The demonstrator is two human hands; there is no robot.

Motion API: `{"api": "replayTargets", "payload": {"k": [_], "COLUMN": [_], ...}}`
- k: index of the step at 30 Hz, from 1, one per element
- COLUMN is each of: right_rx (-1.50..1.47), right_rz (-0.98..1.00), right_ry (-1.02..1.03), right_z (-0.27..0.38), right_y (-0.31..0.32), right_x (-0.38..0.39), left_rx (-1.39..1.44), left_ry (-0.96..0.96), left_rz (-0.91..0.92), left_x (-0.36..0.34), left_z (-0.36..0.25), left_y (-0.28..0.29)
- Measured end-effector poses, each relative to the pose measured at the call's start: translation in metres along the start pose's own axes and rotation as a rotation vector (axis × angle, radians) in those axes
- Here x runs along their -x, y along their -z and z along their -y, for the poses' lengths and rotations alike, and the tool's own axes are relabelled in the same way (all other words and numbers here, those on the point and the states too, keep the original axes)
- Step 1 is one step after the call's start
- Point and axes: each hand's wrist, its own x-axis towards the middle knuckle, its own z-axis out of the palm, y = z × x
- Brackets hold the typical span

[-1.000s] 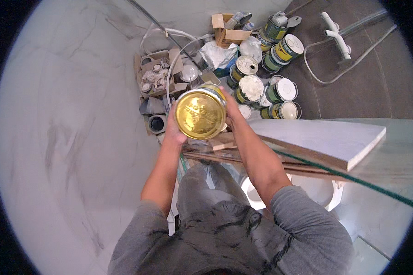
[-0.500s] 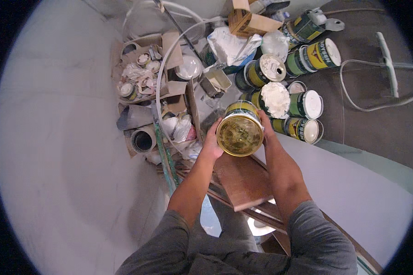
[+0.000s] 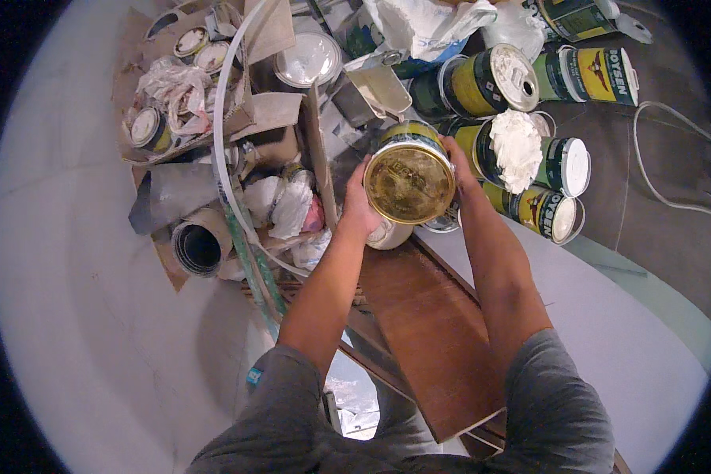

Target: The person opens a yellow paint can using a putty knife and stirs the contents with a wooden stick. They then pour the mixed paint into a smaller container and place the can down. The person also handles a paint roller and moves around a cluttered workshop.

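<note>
A paint can (image 3: 410, 185) is held up in front of me between both hands, its round gold metal end turned toward me. My left hand (image 3: 358, 204) is pressed round its left side. On the opposite side my right hand (image 3: 461, 167) grips it, the fingertips partly hidden behind the can. A pale round container (image 3: 389, 235) shows just under the held can, mostly covered by it. Right of my right hand stands a can topped with white putty-like material (image 3: 517, 150), close to another paint can with a crusted lid (image 3: 513, 77).
Cardboard boxes (image 3: 265, 118) at the left hold used cans and plastic. A rolled sheet (image 3: 197, 243) lies nearer me. A white hose (image 3: 227, 103) arches past them. Brown boards (image 3: 426, 324) run beneath my arms. More paint cans (image 3: 569, 167) stand at the right, beside a white panel (image 3: 608, 304).
My view has shifted, so the boxes and cans appear larger and higher. Both hands still grip the paint can, which now sits higher in the picture, and more of the brown board shows.
</note>
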Motion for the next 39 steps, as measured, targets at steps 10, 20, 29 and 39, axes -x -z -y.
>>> {"api": "replayTargets", "payload": {"k": [10,20,29,39], "right_rx": [-0.016,-0.237,-0.141,-0.345], "right_rz": [-0.016,0.026,-0.317,0.035], "right_ry": [-0.056,-0.116,0.004,0.174], "right_z": [-0.024,-0.063,-0.029,0.061], "right_y": [0.005,-0.003,-0.028,-0.143], "right_x": [-0.048,-0.076,-0.018,0.262], "left_rx": [-0.234,-0.480,-0.349,0.199], "left_ry": [-0.083,0.046,-0.126,0.031], "left_rz": [-0.068,-0.364,-0.279,0.462], "left_x": [-0.033,-0.072,0.018,0.324], "left_z": [-0.013,-0.018,-0.001,0.029], "left_y": [0.025,0.074,0.042,-0.114]}}
